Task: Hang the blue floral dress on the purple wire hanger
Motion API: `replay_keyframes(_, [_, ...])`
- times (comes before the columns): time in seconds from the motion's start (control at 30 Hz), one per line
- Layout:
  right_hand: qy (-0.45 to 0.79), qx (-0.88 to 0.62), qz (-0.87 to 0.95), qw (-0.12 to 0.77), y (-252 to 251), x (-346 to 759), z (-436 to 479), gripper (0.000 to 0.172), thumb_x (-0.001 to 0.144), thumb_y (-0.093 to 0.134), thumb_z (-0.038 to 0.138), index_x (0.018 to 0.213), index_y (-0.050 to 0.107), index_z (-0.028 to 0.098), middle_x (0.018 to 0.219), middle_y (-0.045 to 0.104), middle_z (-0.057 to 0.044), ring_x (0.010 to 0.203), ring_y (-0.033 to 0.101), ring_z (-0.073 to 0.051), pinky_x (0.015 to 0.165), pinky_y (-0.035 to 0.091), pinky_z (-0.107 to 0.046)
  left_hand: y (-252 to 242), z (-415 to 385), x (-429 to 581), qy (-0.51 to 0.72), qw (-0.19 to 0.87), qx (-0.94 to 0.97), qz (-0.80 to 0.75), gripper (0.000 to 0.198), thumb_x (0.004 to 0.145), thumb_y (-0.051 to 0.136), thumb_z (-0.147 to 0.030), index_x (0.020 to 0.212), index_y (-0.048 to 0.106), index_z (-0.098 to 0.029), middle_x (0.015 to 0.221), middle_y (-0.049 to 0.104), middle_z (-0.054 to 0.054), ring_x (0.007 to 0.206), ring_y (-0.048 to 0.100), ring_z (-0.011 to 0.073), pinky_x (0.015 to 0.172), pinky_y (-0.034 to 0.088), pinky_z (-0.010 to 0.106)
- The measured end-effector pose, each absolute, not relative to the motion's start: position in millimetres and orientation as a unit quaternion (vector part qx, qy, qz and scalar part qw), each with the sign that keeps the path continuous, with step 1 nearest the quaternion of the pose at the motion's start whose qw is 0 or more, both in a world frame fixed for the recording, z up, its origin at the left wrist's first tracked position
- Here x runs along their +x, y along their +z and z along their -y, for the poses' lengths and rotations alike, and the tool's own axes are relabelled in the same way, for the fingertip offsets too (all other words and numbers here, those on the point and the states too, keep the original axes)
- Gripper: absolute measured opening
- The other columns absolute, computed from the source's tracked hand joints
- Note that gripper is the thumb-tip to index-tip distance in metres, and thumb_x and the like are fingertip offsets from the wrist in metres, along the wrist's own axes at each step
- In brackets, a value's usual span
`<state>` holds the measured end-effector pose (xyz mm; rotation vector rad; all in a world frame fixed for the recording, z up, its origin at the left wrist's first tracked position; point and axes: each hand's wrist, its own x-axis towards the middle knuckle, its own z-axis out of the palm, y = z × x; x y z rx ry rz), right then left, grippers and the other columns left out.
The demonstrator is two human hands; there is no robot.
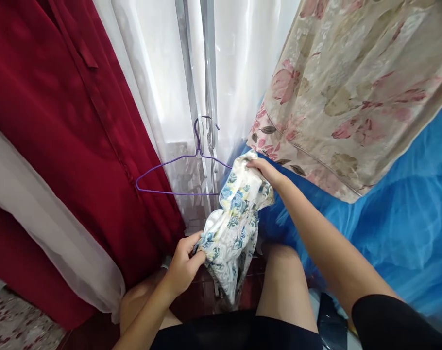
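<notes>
Two Hands Hold a Blue-Rose Print Garment (239,206) at a Purple Hanger (198,151)

A seated person holds the white garment, patterned with blue roses and touches of yellow, in the middle of the scene, above and between two bare knees. The left hand (184,265) pinches its left edge at mid-length, thumb and fingers closed on the cloth. The right hand (263,169) grips the far end, fingers curled in on the fabric near the top edge. The near end of the garment hangs down in loose folds toward a dark red floor (180,307).

The slim hanger hangs level at the far left of the garment, its hook up beside gray strips (211,73). Its right end disappears at the cloth; whether it sits inside or behind cannot be told.

A sheer white curtain (151,73) fills the far background. Deep red drapery (108,146) falls on the left, with a pale cloth panel (49,228) lying over it nearer the viewer. On the right, a beige fabric with pink flowers (352,97) hangs over bright blue tulle (399,233). The person wears black shorts (221,333) and a black sleeve (392,323).
</notes>
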<state>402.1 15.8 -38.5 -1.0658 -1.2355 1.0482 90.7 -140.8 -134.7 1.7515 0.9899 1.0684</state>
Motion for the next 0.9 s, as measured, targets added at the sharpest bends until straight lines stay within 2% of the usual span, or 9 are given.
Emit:
replay_keyframes(0.03, [0.474, -0.448, 0.533, 0.539, -36, 393, -21, 0.016, 0.062, 0.07, 0.034, 0.071, 0.065, 0.022, 0.065, 0.067, -0.003, 0.07, 0.062, -0.023, 0.067, 0.051, -0.033, -134, 140, 86, 0.43, 0.473, 0.671, -0.376, 0.004, 0.073, 0.056, -0.019, 0.075, 0.059, -0.017, 0.069, 0.048, -0.001, 0.067, 0.042, 0.0136, 0.063, 0.035, 0.025])
replay_keyframes(0.13, [0.55, -0.411, 0.555, 0.47, -30, 367, -22, 0.022, 0.067, 0.075, 0.031, 0.084, 0.07, 0.018, 0.075, 0.074, -0.005, 0.075, 0.067, -0.022, 0.072, 0.054, -0.031, -131, 141, 67, 0.405, 0.623, 0.596, -0.304, 0.036, 0.065, 0.064, -0.023, 0.1, 0.068, -0.016, 0.08, 0.061, 0.002, 0.077, 0.053, 0.0181, 0.068, 0.042, 0.025])
replay_keyframes(0.23, [0.598, -0.37, 0.567, 0.428, -28, 356, -14, 0.027, 0.062, 0.081, 0.025, 0.085, 0.071, 0.016, 0.074, 0.076, -0.004, 0.072, 0.07, -0.021, 0.071, 0.056, -0.029, -128, 145, 46, 0.361, 0.697, 0.566, -0.253, 0.06, 0.073, 0.069, -0.036, 0.129, 0.062, -0.018, 0.105, 0.068, 0.009, 0.098, 0.062, 0.0272, 0.085, 0.048, 0.033])
replay_keyframes(0.3, [0.622, -0.351, 0.565, 0.412, -28, 356, -9, 0.028, 0.058, 0.084, 0.023, 0.082, 0.072, 0.015, 0.073, 0.077, -0.004, 0.067, 0.07, -0.02, 0.068, 0.056, -0.029, -127, 144, 30, 0.361, 0.689, 0.568, -0.269, 0.057, 0.082, 0.066, -0.043, 0.133, 0.061, -0.019, 0.114, 0.069, 0.01, 0.103, 0.063, 0.0284, 0.092, 0.049, 0.036])
replay_keyframes(0.4, [0.641, -0.335, 0.556, 0.409, -30, 362, -4, 0.027, 0.059, 0.087, 0.027, 0.078, 0.073, 0.014, 0.071, 0.077, -0.005, 0.062, 0.07, -0.019, 0.065, 0.056, -0.029, -131, 126, 2, 0.333, 0.577, 0.651, -0.363, 0.043, 0.093, 0.059, -0.05, 0.119, 0.069, -0.019, 0.108, 0.071, 0.008, 0.096, 0.063, 0.0256, 0.088, 0.05, 0.034])
replay_keyframes(0.5, [0.626, -0.348, 0.557, 0.421, -30, 368, -2, 0.025, 0.06, 0.087, 0.029, 0.076, 0.073, 0.015, 0.066, 0.075, -0.003, 0.055, 0.067, -0.017, 0.057, 0.053, -0.027, -131, 91, -30, 0.254, 0.355, 0.785, -0.439, 0.039, 0.093, 0.06, -0.054, 0.091, 0.075, -0.018, 0.091, 0.07, 0.006, 0.086, 0.061, 0.0229, 0.081, 0.048, 0.031])
replay_keyframes(0.57, [0.607, -0.363, 0.561, 0.431, -29, 370, -2, 0.023, 0.062, 0.086, 0.029, 0.075, 0.074, 0.015, 0.062, 0.072, -0.002, 0.052, 0.065, -0.017, 0.053, 0.051, -0.027, -126, 67, -52, 0.233, 0.225, 0.825, -0.464, 0.042, 0.093, 0.058, -0.057, 0.084, 0.075, -0.02, 0.09, 0.071, 0.008, 0.089, 0.061, 0.0241, 0.086, 0.048, 0.034])
replay_keyframes(0.77, [0.604, -0.367, 0.557, 0.437, -23, 367, 5, 0.03, 0.062, 0.086, 0.028, 0.087, 0.078, 0.013, 0.074, 0.077, -0.006, 0.061, 0.069, -0.019, 0.058, 0.056, -0.029, -79, 17, -90, 0.222, -0.047, 0.803, -0.55, 0.036, 0.097, 0.051, -0.051, 0.114, 0.074, -0.028, 0.121, 0.072, 0.012, 0.12, 0.054, 0.0332, 0.11, 0.029, 0.057])
replay_keyframes(0.9, [0.625, -0.361, 0.537, 0.436, -24, 362, 11, 0.039, 0.064, 0.085, 0.029, 0.1, 0.077, 0.014, 0.085, 0.08, -0.008, 0.068, 0.073, -0.022, 0.062, 0.06, -0.031, -42, 1, -76, 0.291, -0.119, 0.773, -0.551, 0.031, 0.099, 0.044, -0.036, 0.117, 0.069, -0.028, 0.132, 0.068, 0.009, 0.128, 0.05, 0.0342, 0.109, 0.029, 0.055])
